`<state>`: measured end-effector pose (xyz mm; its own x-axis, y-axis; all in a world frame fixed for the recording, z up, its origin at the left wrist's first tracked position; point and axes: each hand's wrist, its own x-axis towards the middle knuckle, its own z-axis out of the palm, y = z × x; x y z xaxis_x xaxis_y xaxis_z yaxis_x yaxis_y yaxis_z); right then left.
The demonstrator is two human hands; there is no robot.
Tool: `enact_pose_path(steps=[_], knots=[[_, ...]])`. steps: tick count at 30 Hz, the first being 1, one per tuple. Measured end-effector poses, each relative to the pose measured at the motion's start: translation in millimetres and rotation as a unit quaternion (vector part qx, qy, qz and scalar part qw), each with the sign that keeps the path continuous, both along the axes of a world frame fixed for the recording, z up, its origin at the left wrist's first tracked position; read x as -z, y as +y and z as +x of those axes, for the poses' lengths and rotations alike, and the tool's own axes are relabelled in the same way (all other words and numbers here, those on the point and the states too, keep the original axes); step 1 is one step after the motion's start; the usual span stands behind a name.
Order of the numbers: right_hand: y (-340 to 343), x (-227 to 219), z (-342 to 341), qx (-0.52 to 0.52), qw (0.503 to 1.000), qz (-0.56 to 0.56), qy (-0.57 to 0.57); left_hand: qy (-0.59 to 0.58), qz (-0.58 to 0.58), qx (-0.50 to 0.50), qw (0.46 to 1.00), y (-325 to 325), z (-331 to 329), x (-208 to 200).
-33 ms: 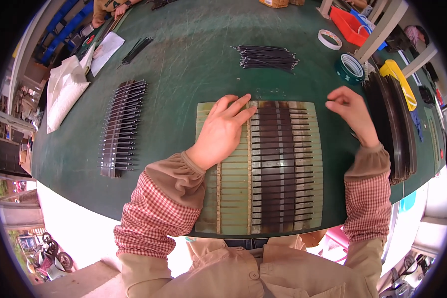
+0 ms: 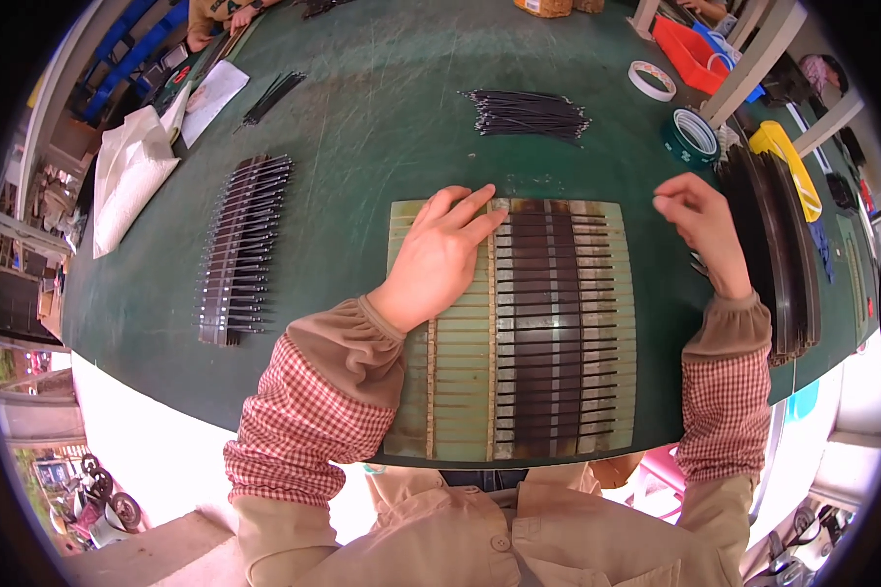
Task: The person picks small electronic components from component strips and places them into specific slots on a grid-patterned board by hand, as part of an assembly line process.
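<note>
My left hand (image 2: 439,256) lies with its fingers spread on the upper part of a pale green slotted board (image 2: 460,372). Its fingertips touch the board near the top end of a dark strip. Black wires (image 2: 597,328) lie side by side in the board's slots, crossed by wide dark strips (image 2: 535,391) with a thin silvery line. To the right of the board, my right hand (image 2: 700,220) is raised with its fingers curled together. A few thin pieces with silvery tips show by its heel; what the fingers hold is hidden.
A finished-looking strip of wires (image 2: 243,249) lies left. Loose black wires (image 2: 531,112) lie beyond the board, a smaller bunch (image 2: 274,96) farther left. Dark strips (image 2: 768,254) are stacked right, near tape rolls (image 2: 693,135). A white bag (image 2: 132,181) and another person's hand (image 2: 243,17) are far left.
My right hand has shifted slightly to the right, its fingers still curled. My left hand stays in place on the board.
</note>
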<state>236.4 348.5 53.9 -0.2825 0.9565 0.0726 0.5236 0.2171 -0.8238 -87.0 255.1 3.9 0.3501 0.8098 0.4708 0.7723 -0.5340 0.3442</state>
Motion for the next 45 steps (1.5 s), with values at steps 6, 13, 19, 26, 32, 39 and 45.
enact_pose_path(steps=[6,13,19,26,32,39,45], knots=[[-29.3,3.3,-17.8,0.056,0.986,-0.066,0.143,-0.088,0.037,-0.039,0.995,-21.9,-11.3,-17.4],[-24.0,19.6,-3.2,0.064,0.991,0.039,0.115,-0.253,0.146,-0.242,0.925,-202.1,-33.6,-38.5],[-22.6,29.7,-5.4,0.046,0.991,0.048,0.115,-0.508,0.055,-0.492,0.705,-309.6,-8.9,37.5],[-44.1,12.2,-12.5,0.037,0.991,0.036,0.127,-0.754,-0.139,-0.266,0.584,-291.5,6.6,24.3],[-69.7,-13.4,-21.9,-0.013,0.991,0.038,0.127,-0.774,-0.197,-0.215,0.563,-310.4,-1.1,18.3],[-144.1,-37.5,-37.7,-0.081,0.991,-0.028,0.101,-0.76,-0.225,-0.153,0.591,-297.9,24.2,-45.5],[-218.8,-40.2,-51.8,-0.19,0.902,-0.339,0.188,-0.633,-0.419,-0.062,0.649,-254.6,76.4,-47.1]])
